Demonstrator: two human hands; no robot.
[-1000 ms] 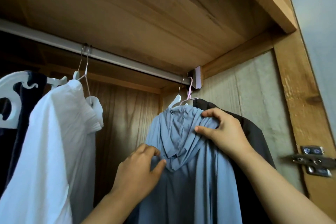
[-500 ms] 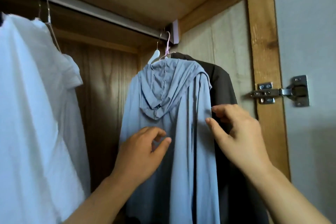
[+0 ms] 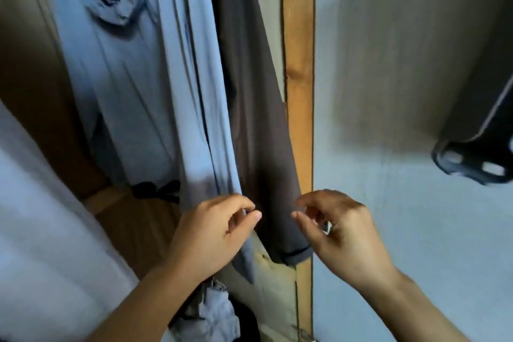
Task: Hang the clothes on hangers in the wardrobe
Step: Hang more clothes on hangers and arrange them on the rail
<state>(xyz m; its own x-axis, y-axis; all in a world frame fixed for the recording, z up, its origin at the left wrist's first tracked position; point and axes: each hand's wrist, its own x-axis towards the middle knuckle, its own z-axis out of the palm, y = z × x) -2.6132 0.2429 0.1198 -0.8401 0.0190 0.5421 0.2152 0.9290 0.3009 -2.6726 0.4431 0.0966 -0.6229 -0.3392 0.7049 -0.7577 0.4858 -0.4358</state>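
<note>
The blue hoodie (image 3: 144, 86) hangs in the wardrobe, soft, light and floppy. Your left hand (image 3: 213, 233) pinches its front edge; your right hand (image 3: 341, 233) holds nothing. Hold edges gently.

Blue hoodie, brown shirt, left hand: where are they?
Blue hoodie (image 3: 133, 72): head view, on its hanging body.
Brown shirt (image 3: 249, 91): head view, mid sleeve.
Left hand (image 3: 213, 233): head view, on its back.

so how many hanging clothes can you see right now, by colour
blue: 1, the hooded top
dark brown: 1, the jacket to its right
white: 1, the shirt at the left edge
total: 3
The hangers are out of view. The left hand is at the blue top's edge; the right hand holds nothing.
</note>
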